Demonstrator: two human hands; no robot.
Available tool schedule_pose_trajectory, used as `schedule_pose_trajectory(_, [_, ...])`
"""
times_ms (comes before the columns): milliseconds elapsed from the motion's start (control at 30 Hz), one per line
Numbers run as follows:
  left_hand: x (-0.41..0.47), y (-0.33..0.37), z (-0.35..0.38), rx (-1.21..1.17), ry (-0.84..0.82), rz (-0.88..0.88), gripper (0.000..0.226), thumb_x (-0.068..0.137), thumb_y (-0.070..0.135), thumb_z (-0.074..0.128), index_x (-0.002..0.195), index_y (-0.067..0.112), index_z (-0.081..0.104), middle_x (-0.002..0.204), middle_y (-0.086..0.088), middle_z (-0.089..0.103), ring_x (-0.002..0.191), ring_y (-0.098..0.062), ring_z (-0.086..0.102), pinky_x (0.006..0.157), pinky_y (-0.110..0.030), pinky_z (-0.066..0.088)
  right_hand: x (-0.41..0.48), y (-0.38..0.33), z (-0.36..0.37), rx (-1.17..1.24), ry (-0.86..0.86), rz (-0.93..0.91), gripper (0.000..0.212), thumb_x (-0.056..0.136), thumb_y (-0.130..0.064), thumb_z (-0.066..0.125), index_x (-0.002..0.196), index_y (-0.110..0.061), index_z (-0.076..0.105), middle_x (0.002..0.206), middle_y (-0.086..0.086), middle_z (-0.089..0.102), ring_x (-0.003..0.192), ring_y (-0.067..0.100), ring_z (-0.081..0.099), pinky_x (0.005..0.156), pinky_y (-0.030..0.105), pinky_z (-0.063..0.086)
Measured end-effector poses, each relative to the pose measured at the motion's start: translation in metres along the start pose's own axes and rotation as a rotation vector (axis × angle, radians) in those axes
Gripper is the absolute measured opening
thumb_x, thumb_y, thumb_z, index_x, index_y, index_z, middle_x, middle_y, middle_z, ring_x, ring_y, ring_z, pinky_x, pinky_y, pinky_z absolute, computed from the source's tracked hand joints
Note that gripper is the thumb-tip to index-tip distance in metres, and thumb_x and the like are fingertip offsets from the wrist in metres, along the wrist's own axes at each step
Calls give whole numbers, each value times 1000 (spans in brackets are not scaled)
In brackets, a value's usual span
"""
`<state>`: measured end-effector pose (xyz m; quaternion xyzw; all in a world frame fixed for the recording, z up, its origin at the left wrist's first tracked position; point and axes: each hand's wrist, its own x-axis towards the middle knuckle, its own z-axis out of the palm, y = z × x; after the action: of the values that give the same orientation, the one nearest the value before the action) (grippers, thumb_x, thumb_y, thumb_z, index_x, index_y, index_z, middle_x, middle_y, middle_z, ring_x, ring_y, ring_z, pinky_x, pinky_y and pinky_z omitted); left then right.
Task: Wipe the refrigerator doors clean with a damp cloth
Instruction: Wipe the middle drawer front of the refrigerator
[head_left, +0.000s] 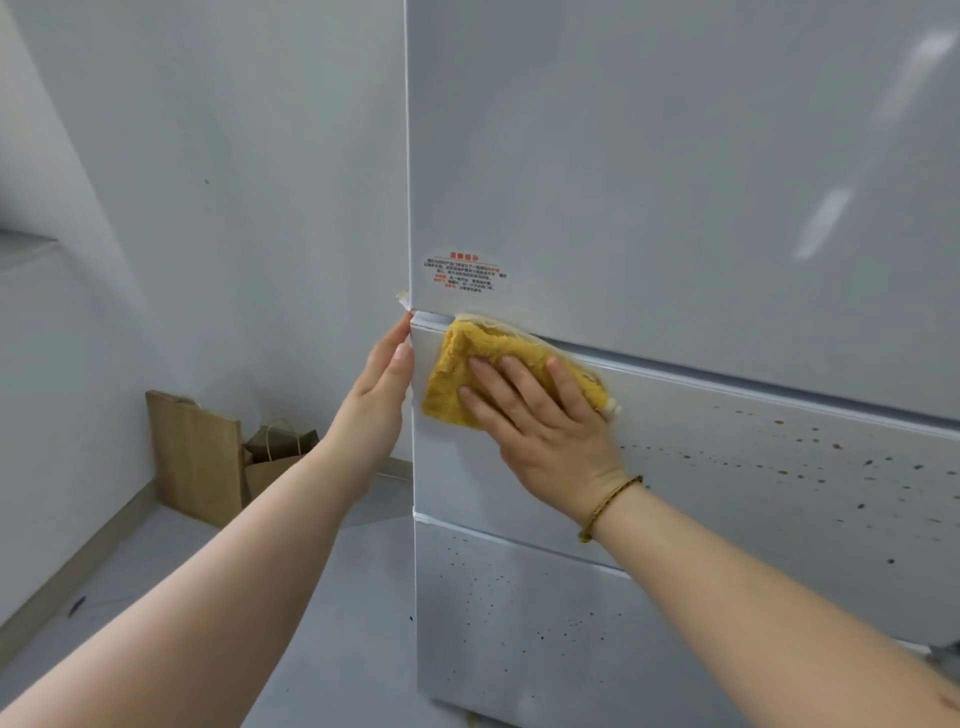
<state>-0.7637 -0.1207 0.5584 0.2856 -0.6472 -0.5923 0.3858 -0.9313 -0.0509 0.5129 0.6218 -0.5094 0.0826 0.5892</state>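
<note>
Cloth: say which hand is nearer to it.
Right. The right hand lies flat on the cloth, pressing it to the door; the left hand is beside it at the door's left edge, not touching it.

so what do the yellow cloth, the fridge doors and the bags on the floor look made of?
Cloth: soft terry or microfibre, going by the fuzzy pile and loose threads at its edge.
Fridge doors: smooth, glossy pale panels, either painted metal or plastic, can't tell which; the upper one mirrors light streaks.
Bags: matte brown kraft paper, creased, with thin cord handles.
</note>
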Motion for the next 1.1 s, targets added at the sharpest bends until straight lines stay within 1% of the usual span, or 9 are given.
schedule_pose_trajectory(100, [-3, 1, 6, 23, 18, 0, 39, 99, 26, 27, 137, 37, 27, 135, 19, 39, 121, 6, 38, 96, -3, 32, -22, -36, 13, 10, -20, 64, 53, 94, -14, 17, 146, -13, 9, 155, 12, 0, 143, 26, -11, 117, 42, -7])
schedule_pose_trajectory(200, [-9, -1, 15, 185, 112, 30, 46, 99, 22, 28, 143, 29, 19, 148, 11, 23, 133, -1, 24, 109, -16, 19, -75, -64, 21, 45, -131, -92, 53, 93, -7, 4, 145, -2, -6, 152, 17, -18, 142, 29, -15, 117, 41, -9])
schedule_pose_trajectory(300, [-23, -11, 26, 417, 173, 115, 52, 97, 19, 34, 144, 27, 12, 152, 11, 4, 139, -3, 2, 108, -18, 5, -112, -64, 20, 34, -257, -274, 52, 93, -1, -3, 144, 1, -3, 153, 17, -8, 141, 32, -13, 116, 42, -11])
schedule_pose_trajectory(367, [-37, -21, 35, 534, 147, 193, 54, 96, 23, 38, 138, 35, 7, 143, 20, 2, 132, 4, 0, 105, -16, 2, -112, -45, 12, 23, -253, -308, 51, 94, -2, 0, 141, -7, 18, 151, 9, 11, 141, 29, -3, 116, 43, -12])
schedule_pose_trajectory(567, [-44, -42, 68, 733, 56, 282, 57, 73, 62, 13, 124, 45, -4, 138, 22, -14, 128, 7, -9, 103, -10, -9, -81, 54, -24, -31, -31, -109, 45, 91, -13, 34, 135, -23, 35, 156, 9, -6, 144, 25, -7, 116, 44, -9])
schedule_pose_trajectory(667, [-41, -47, 77, 781, 86, 274, 64, 71, 71, 11, 126, 44, -7, 137, 20, -21, 127, 8, -17, 102, -10, -14, -89, 60, -22, -9, -8, -40, 52, 87, -19, 41, 139, -21, 32, 156, 6, -5, 144, 23, -4, 117, 44, -5])
schedule_pose_trajectory(833, [-38, -50, 82, 833, 101, 251, 68, 69, 74, 12, 126, 45, -10, 136, 19, -26, 127, 6, -23, 104, -16, -13, -149, 8, -5, 27, -122, -84, 54, 95, -11, 16, 147, -8, 0, 154, 13, -12, 143, 27, -10, 117, 44, -5])
schedule_pose_trajectory(1033, [-36, -45, 85, 780, 86, 223, 59, 95, 30, 40, 128, 41, -8, 134, 20, -25, 126, 6, -21, 102, -17, -7, -172, 12, -6, 29, -272, -386, 47, 94, -4, 6, 138, -12, 19, 150, 6, 9, 140, 32, -19, 116, 45, -13])
schedule_pose_trajectory(1100, [-38, -42, 84, 774, 80, 205, 62, 95, 25, 41, 135, 37, -5, 134, 22, -22, 131, 3, -19, 105, -18, -5, -160, 32, -13, 30, -226, -356, 49, 95, -3, 3, 143, -10, 11, 154, 13, -3, 141, 30, -18, 116, 44, -12])
